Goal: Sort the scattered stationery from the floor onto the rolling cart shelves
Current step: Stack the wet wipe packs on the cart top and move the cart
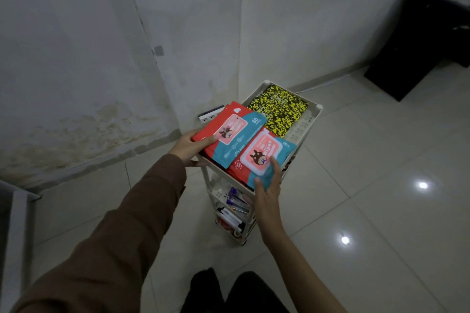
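1. At the bottom centre of the frame, the person's dark-clad legs stand on the glossy tiled floor.
2. The left hand, on a brown sleeve, grips the left edge of the left wet-wipes pack: thumb on top, fingers curled under it.
3. The right hand rests with fairly straight fingers on the near corner of the right wet-wipes pack, touching its pink lid.
4. Both red-and-teal packs lie on the top shelf of the white rolling cart at the centre of the frame, side by side and touching; the left pack overhangs the cart's left rim.
5. Lower shelves hold pens and markers; finer details are too small to tell.
6. Farther back on the top shelf lies a yellow-and-black speckled notebook, partly under the packs.
7. Behind the cart, a white power strip sits at the foot of the stained wall.
8. A black cabinet stands at the upper right.
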`<state>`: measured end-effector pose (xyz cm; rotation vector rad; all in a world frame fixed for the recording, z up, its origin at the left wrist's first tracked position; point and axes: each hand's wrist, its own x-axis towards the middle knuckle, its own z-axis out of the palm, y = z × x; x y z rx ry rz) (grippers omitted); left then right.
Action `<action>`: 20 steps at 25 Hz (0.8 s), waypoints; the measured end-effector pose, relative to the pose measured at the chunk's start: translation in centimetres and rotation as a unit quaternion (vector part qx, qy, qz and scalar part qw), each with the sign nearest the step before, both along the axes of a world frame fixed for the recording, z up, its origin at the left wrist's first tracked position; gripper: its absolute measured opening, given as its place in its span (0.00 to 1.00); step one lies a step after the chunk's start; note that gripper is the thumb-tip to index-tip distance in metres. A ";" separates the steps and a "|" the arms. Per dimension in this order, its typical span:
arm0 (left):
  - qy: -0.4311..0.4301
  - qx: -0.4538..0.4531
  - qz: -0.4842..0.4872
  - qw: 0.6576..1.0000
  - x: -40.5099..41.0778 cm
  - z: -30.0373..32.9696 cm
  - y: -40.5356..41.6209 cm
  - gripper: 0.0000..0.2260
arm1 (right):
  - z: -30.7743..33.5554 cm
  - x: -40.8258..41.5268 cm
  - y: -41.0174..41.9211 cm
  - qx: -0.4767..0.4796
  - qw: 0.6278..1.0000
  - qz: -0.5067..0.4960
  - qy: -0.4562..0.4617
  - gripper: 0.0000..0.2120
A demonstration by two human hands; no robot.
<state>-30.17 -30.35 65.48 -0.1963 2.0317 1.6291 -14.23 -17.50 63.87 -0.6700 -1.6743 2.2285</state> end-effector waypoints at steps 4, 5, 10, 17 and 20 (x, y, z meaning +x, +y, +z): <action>-0.039 0.027 -0.035 0.998 -1.0 0.1 -0.2 0.21 | -0.1 -1.1 -0.4 -0.016 0.998 -0.051 -0.042 0.22; -0.048 0.034 -0.038 0.998 -1.0 -0.1 -0.2 0.21 | -0.4 -1.3 -0.7 0.001 0.996 -0.067 -0.061 0.23; -0.047 0.042 -0.043 0.997 -1.3 -1.4 -0.2 0.20 | -0.8 -2.1 -1.8 0.021 0.991 -0.135 -0.006 0.23; -0.049 0.108 -0.036 0.992 -1.1 -2.3 0.8 0.15 | -1.2 -2.3 -1.9 0.048 0.987 -0.155 -0.015 0.23; -0.017 0.107 -0.044 0.993 -1.2 -2.6 1.0 0.22 | -1.4 -2.4 -1.7 0.048 0.989 -0.139 -0.014 0.23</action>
